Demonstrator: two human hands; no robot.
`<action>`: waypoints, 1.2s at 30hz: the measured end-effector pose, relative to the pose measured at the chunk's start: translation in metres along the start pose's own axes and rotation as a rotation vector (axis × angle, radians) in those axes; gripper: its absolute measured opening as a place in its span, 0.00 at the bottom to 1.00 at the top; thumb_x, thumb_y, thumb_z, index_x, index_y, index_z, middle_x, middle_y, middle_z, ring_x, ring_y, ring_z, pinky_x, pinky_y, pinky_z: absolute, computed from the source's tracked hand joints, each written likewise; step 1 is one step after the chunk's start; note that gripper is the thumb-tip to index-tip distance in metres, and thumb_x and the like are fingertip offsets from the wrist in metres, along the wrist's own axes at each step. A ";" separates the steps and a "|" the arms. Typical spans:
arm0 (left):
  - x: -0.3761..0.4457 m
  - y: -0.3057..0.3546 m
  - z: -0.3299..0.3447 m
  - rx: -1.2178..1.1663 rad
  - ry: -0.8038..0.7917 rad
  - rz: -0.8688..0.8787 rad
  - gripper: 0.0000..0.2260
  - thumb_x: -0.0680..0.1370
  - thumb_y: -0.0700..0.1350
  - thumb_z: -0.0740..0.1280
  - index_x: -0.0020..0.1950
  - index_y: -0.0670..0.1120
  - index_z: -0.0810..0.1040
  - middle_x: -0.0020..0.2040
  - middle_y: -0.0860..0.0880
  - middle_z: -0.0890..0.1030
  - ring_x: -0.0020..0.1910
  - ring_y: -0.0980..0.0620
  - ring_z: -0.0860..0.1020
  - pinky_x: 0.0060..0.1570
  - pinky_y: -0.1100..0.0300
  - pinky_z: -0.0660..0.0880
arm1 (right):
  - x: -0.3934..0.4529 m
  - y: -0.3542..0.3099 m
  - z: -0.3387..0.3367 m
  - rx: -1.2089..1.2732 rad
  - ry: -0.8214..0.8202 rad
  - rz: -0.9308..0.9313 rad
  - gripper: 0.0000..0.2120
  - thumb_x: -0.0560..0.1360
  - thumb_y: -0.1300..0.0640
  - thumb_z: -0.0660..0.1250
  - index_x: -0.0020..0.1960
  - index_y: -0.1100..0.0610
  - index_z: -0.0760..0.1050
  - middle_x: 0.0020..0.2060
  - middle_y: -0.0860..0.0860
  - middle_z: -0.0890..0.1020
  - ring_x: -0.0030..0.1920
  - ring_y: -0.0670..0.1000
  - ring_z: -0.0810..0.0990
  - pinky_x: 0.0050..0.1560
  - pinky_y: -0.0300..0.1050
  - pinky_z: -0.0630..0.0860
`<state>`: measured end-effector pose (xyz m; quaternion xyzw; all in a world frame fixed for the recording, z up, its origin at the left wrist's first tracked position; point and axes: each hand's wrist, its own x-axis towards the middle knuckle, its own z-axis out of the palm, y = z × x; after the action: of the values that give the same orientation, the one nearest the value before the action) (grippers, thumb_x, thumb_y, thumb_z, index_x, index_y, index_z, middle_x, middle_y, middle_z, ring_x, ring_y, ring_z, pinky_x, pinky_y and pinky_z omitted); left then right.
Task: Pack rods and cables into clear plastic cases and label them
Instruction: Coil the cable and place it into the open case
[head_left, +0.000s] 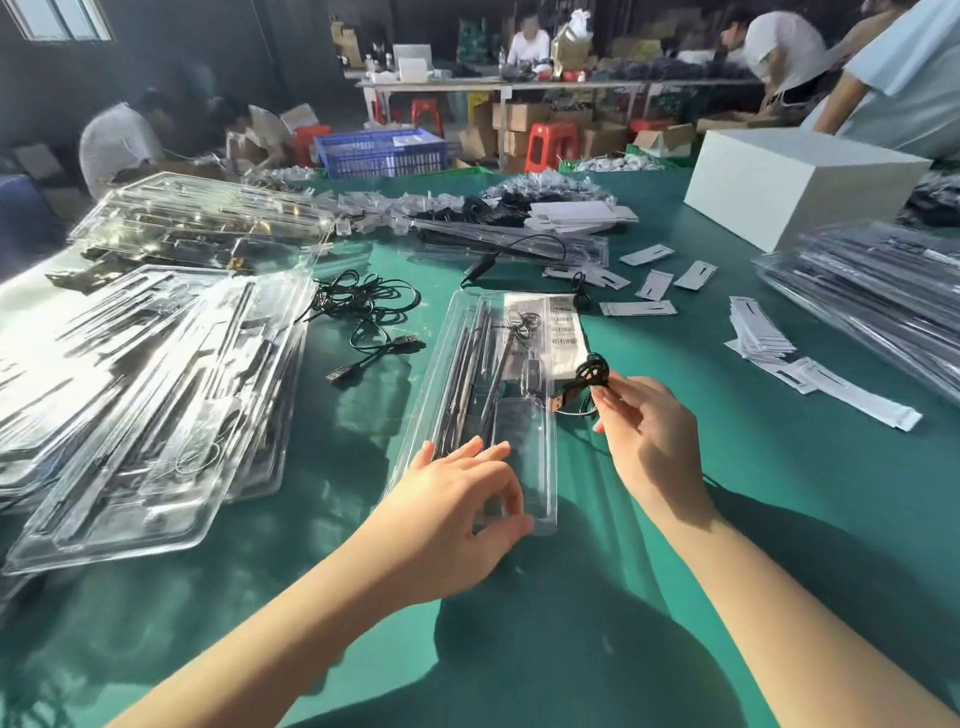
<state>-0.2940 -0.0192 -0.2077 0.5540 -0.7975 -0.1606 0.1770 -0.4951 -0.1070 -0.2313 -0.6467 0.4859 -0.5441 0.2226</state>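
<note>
Left hand (457, 499) fingers curled, gripping near end of clear case (488, 395) — right hand (644, 431) beside case, fingers pinching coiled black cable (589, 376).

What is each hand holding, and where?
Right hand pinches a coiled black USB cable at its bundle. Left hand grips the clear plastic case at its near end.
</note>
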 end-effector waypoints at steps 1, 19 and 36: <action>-0.001 -0.003 -0.001 -0.054 0.070 -0.005 0.10 0.81 0.53 0.60 0.45 0.50 0.74 0.63 0.58 0.78 0.66 0.52 0.72 0.69 0.59 0.61 | -0.001 -0.001 0.002 0.038 0.013 0.022 0.09 0.76 0.66 0.67 0.51 0.54 0.80 0.37 0.49 0.78 0.32 0.45 0.80 0.38 0.35 0.76; -0.003 0.007 0.005 -0.146 0.054 -0.004 0.08 0.71 0.57 0.73 0.50 0.63 0.83 0.71 0.52 0.70 0.70 0.65 0.64 0.72 0.62 0.50 | -0.002 -0.004 0.008 0.260 0.046 0.296 0.07 0.78 0.63 0.66 0.54 0.62 0.79 0.31 0.49 0.83 0.29 0.43 0.82 0.33 0.31 0.76; -0.012 -0.003 -0.001 -0.234 0.331 0.128 0.04 0.81 0.47 0.57 0.46 0.54 0.65 0.42 0.68 0.76 0.40 0.61 0.71 0.30 0.77 0.62 | -0.015 -0.010 0.009 -0.107 -0.232 -0.393 0.11 0.74 0.66 0.69 0.56 0.59 0.81 0.44 0.52 0.82 0.44 0.47 0.81 0.48 0.37 0.78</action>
<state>-0.2875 -0.0089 -0.2095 0.4967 -0.7670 -0.1472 0.3787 -0.4823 -0.0918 -0.2331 -0.7980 0.3503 -0.4724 0.1321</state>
